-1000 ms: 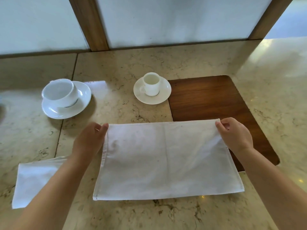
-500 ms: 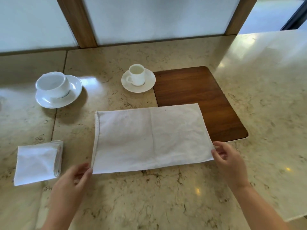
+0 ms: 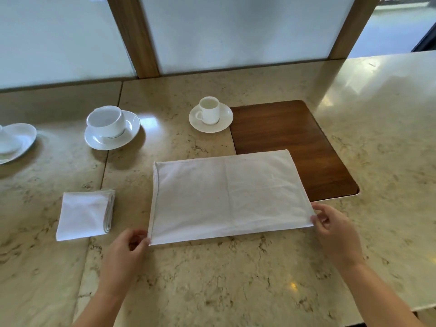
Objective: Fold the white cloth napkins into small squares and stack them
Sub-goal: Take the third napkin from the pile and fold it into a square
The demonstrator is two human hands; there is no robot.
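I see the white cloth napkin [image 3: 228, 197] lying flat on the beige marble tabletop [image 3: 212, 279], folded to a long rectangle, with its far right corner resting over the dark brown wooden placemat [image 3: 295, 138]. My left hand [image 3: 125, 253] is at the near left corner and my right hand [image 3: 335, 232] is at the near right corner; on each side the grip is thumb against fingertips, pinching the corner of the cloth, though on the left I cannot see clearly how much fabric is between them. I judge the napkin to be light, soft and limp, so it will sag and slide if I lift it by one point only; the two near corners are the good places to hold, with all layers caught together, because the left edge shows several layers that can separate. There is a faint crease across the middle which can guide the next fold. To the left, apart from the napkin, lies the small stack of folded white square napkins [image 3: 86, 214]. Behind it stand the wide white cup on a saucer [image 3: 111, 126] and the small white espresso cup on a saucer [image 3: 210, 114]; both are fragile, and I judge they are far enough to allow a fold. The near part of the tabletop gives free room for my arms.
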